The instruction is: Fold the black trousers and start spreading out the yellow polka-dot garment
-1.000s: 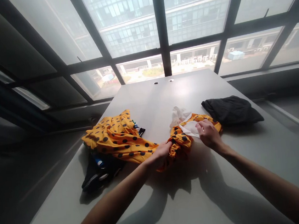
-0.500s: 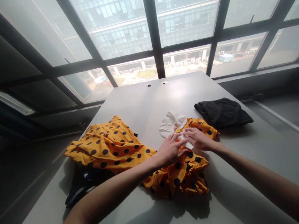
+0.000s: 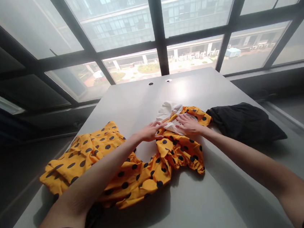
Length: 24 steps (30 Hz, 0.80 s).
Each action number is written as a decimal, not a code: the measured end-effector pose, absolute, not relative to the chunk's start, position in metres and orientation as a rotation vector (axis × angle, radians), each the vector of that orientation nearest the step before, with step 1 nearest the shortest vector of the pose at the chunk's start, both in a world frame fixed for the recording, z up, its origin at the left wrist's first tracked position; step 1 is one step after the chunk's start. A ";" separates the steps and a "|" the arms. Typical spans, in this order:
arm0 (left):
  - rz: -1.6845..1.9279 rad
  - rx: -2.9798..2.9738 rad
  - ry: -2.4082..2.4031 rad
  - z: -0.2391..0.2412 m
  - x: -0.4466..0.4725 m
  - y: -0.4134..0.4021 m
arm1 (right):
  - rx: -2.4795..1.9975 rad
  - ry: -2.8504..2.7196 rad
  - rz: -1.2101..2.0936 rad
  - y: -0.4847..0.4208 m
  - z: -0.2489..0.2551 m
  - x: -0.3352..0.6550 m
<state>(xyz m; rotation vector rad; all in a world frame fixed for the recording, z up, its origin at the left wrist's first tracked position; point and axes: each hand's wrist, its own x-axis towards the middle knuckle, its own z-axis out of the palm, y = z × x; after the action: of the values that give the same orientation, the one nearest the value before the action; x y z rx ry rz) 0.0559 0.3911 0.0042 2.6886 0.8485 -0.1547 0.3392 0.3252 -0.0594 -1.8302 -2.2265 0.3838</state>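
An orange garment with black dots (image 3: 136,170) lies crumpled across the grey table (image 3: 226,197), with a white collar part (image 3: 168,110) at its far end. My left hand (image 3: 150,131) rests on the cloth just left of the white part, fingers stretched toward it. My right hand (image 3: 188,123) lies flat on the white and orange cloth, fingers spread. The two hands are close together, almost touching at the fingertips.
A black folded garment (image 3: 243,120) lies on the table to the right of my hands. Dark cloth shows under the orange garment at the table's left edge (image 3: 93,216). Two cable holes (image 3: 159,82) sit near the far edge, below large windows.
Both hands have moved farther away along the garment toward the white part and flattened on it. The bunched orange cloth has been let go and spread out.
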 end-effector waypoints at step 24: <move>0.594 1.521 1.285 0.029 0.114 0.376 | -1.732 -1.331 0.025 0.332 -0.037 0.344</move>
<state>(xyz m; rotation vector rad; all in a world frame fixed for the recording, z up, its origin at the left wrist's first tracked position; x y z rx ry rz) 0.1143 0.3764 0.0286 1.5209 1.2848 0.5943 0.3442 0.3325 -0.0369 -1.7318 -1.3310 0.0254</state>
